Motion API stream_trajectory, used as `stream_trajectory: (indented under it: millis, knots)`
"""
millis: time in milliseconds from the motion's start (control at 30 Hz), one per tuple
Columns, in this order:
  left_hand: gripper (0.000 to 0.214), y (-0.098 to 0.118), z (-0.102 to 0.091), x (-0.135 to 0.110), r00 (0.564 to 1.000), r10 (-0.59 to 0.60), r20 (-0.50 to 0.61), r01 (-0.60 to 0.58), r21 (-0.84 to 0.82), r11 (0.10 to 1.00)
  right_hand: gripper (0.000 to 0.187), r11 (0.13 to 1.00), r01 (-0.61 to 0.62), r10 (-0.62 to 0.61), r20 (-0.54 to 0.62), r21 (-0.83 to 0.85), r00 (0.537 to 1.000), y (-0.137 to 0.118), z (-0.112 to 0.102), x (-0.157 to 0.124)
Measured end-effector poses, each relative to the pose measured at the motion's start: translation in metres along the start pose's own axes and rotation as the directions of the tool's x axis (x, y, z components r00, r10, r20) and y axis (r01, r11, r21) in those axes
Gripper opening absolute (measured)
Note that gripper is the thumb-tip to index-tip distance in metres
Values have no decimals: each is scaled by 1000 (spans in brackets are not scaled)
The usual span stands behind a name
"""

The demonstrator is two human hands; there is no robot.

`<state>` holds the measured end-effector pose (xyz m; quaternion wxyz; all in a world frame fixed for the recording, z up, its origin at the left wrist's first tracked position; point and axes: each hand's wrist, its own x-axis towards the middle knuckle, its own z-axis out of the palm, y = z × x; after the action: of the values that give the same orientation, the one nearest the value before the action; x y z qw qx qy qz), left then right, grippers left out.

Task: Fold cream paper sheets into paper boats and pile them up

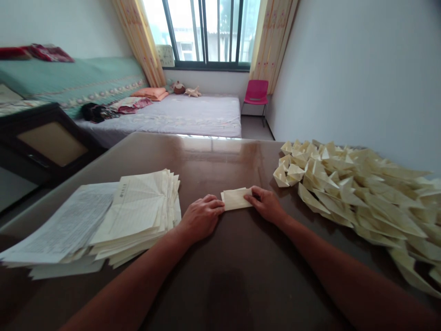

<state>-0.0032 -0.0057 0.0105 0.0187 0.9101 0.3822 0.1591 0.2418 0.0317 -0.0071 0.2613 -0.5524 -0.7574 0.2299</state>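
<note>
A small folded sheet of cream paper (236,200) lies on the brown table (220,280) between my two hands. My left hand (203,216) has its fingers bent together at the paper's left edge. At the right end, my right hand (266,203) pinches the paper between thumb and fingers. To the left lies a stack of cream lined sheets (134,211), creased and uneven at the edges. A large heap of folded paper boats (344,184) covers the table's right side.
White printed sheets (65,220) lie at the far left, partly under the cream stack. Beyond the table are a bed (196,112), a pink chair (256,93) and a window. A dark cabinet (51,138) stands at left; a wall (351,73) runs along the right.
</note>
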Motion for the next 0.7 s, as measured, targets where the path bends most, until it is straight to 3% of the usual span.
stream_trajectory:
  millis: [133,233,567,700]
  knots:
    - [25,3,0,-1,999,-33,17,32,65,997,23,960,-28,44,49,-278,998,-11,-1,9]
    - [25,4,0,0,998,-57,9,56,69,996,22,927,11,28,97,-375,995,-16,-4,17]
    - [23,5,-1,0,995,-102,8,100,120,988,24,919,26,-21,17,-393,1000,-10,5,19]
    - [25,7,2,1,983,-147,-107,161,131,978,25,920,23,-18,18,-391,1000,-10,4,19]
